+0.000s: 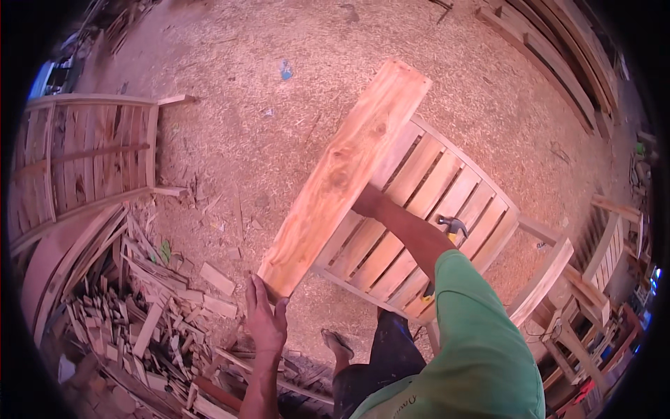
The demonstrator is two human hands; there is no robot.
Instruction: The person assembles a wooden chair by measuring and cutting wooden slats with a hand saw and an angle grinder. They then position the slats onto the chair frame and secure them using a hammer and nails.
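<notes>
A long wooden board [335, 178] with dark knots is held up at a slant, running from the lower left to the upper right. My left hand [266, 321] grips its near end, fingers along one side and thumb at the other. At the board's right edge, about midway, is my right hand [368, 201]; its fingers are hidden behind the wood. Beneath the board and my right arm is a slatted wooden bench [412, 202]. A claw hammer [453, 226] lies on the slats, partly covered by my sleeve.
Scrap wood [139, 328] is piled at the lower left. A slatted wooden panel [98, 153] stands at the far left. Long planks [551, 63] are stacked at the upper right, and another slatted piece [607, 251] stands at the right. Wood shavings cover the floor [237, 84].
</notes>
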